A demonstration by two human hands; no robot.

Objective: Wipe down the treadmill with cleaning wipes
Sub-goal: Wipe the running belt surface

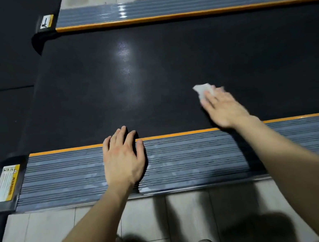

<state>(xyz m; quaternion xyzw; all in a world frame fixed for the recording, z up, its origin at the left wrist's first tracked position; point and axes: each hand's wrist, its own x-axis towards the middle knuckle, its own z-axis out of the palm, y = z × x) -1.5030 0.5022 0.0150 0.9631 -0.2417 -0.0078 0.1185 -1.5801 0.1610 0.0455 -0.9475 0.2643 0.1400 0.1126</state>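
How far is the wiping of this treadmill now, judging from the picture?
Done: nothing can be confirmed; the near side rail shows pale patches, maybe moisture. In hand: the right hand presses a white wipe flat on the black belt, while the left hand rests on the near rail. Left: probably much of the belt and the far side rail.

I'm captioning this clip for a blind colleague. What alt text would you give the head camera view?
A person's right hand presses a white cleaning wipe flat on a black treadmill belt. The left hand rests palm down on the near ribbed grey side rail, which is edged in orange. Pale floor tiles lie below.
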